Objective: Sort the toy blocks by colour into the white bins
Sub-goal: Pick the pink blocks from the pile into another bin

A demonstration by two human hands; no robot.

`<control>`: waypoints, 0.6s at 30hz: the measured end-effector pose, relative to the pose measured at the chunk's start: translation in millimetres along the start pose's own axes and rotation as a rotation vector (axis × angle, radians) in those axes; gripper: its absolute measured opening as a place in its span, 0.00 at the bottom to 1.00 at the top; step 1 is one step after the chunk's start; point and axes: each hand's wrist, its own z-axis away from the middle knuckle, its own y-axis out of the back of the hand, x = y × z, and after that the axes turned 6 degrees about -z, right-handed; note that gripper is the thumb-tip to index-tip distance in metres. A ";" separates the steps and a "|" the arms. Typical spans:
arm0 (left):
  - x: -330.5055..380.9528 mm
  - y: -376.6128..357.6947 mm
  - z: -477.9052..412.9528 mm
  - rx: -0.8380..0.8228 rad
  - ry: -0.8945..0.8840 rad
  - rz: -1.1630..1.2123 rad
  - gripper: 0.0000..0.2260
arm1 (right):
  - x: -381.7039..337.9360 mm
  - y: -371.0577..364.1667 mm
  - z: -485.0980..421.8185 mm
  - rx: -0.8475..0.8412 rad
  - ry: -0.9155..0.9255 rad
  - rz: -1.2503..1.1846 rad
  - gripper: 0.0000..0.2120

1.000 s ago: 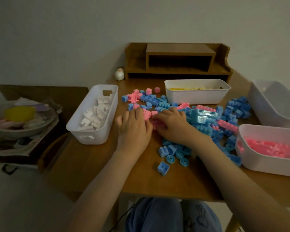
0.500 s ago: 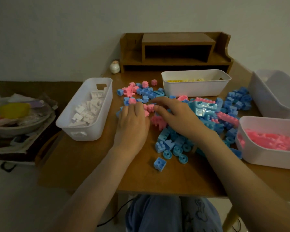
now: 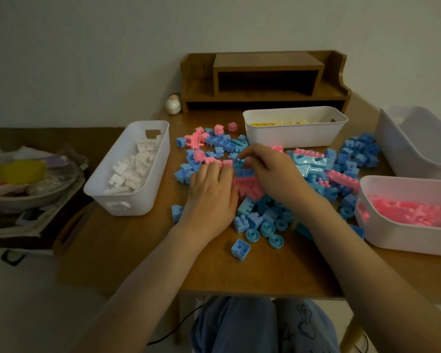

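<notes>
A mixed pile of blue blocks and pink blocks covers the middle of the wooden table. My left hand lies palm down on the pile, its straight fingertips touching small pink blocks. My right hand reaches over the pile with its fingers curled down; what they hold is hidden. A pink cluster sits between the two hands. Four white bins stand around: one with white blocks, one with yellow blocks, one with pink blocks, and one that looks empty.
A wooden desk shelf stands at the back with a small round figurine beside it. Loose blue wheels and a blue block lie near the front. A bowl with a yellow item rests on a stack at the left.
Both hands have shifted further from me over the pile. The right hand's fingers have curled in at the pile's middle, and the pink cluster now shows between the hands.
</notes>
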 end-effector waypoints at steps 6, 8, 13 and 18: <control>1.1 4.1 1.7 -0.063 0.028 -0.010 0.15 | 2.8 6.4 0.9 -0.020 0.022 0.150 0.10; 0.7 4.0 1.7 -0.084 0.046 -0.016 0.16 | 1.0 7.1 2.7 -0.149 0.008 0.192 0.12; 0.9 4.7 0.8 -0.087 0.069 -0.005 0.17 | -1.1 11.8 4.4 -0.347 0.007 0.298 0.18; 2.0 3.7 0.9 -0.049 0.061 0.005 0.13 | -1.4 9.7 4.1 -0.347 -0.001 0.330 0.17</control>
